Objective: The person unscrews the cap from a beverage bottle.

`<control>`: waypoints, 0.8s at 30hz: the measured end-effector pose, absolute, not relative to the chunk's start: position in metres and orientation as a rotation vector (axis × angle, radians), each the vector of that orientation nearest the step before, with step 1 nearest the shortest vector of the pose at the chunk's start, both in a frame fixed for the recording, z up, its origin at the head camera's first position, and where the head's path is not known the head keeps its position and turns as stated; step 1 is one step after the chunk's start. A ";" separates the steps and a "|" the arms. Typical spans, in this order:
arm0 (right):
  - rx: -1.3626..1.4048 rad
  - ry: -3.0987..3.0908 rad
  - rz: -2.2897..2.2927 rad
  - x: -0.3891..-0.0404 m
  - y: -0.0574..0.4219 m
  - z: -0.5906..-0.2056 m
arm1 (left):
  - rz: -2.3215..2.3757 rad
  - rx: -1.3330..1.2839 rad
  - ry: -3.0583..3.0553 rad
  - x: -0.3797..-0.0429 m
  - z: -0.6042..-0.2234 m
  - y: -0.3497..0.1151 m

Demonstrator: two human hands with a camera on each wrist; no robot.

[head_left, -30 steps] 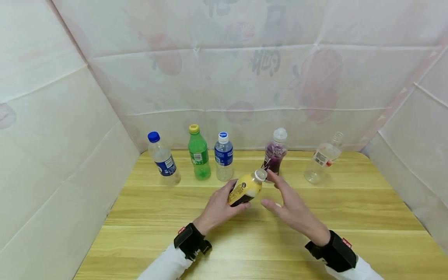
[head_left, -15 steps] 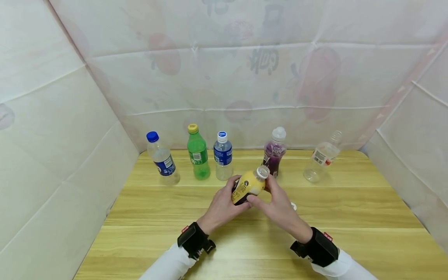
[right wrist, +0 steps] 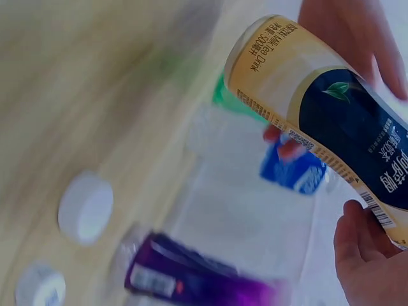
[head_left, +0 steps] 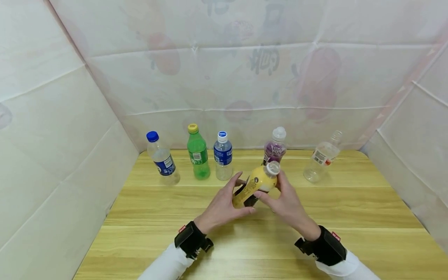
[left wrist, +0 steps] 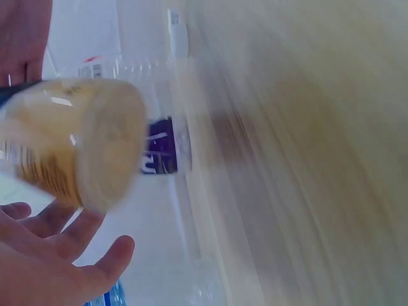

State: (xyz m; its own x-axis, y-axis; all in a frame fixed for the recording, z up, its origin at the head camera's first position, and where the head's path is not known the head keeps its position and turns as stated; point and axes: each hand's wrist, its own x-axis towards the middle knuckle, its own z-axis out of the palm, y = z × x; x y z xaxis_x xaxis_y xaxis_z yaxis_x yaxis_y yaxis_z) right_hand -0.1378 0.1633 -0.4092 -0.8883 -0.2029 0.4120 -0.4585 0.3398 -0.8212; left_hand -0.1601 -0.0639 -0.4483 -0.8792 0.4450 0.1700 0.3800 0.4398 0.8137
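A yellow milk tea bottle (head_left: 253, 186) with a dark label is held tilted above the table, its neck toward the right. My right hand (head_left: 288, 208) grips it near the shoulder, thumb in front and fingers behind. My left hand (head_left: 222, 204) is around the lower end with its fingers spread loosely. In the left wrist view, the fingers of the left hand (left wrist: 57, 248) lie beside the base of the bottle (left wrist: 70, 137). The right wrist view shows the bottle's label (right wrist: 350, 127) and two white caps, one (right wrist: 86, 207) nearer the bottle and one (right wrist: 39, 287) at the corner.
Along the back stand a blue-capped bottle (head_left: 163, 161), a green bottle (head_left: 198, 153), a blue-labelled bottle (head_left: 223, 157), a purple bottle (head_left: 274, 149) and an uncapped clear bottle (head_left: 322, 159). Cloth walls (head_left: 210, 85) rise behind and beside the wooden table (head_left: 157, 210).
The right hand has come in from the right and taken hold of the bottle's upper part. The bottle has moved right, and the left hand's fingers have loosened from it.
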 end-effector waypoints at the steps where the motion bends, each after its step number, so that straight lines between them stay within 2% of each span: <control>1: 0.592 -2.351 1.565 -0.138 0.168 -0.408 | 1.432 0.749 2.616 -0.160 -0.449 -0.067; 15: 0.406 -2.258 1.345 -0.136 0.244 -0.385 | 1.301 0.611 2.794 -0.164 -0.451 -0.112; 24: 0.244 -2.283 1.133 -0.132 0.289 -0.390 | 1.268 0.559 2.879 -0.170 -0.449 -0.129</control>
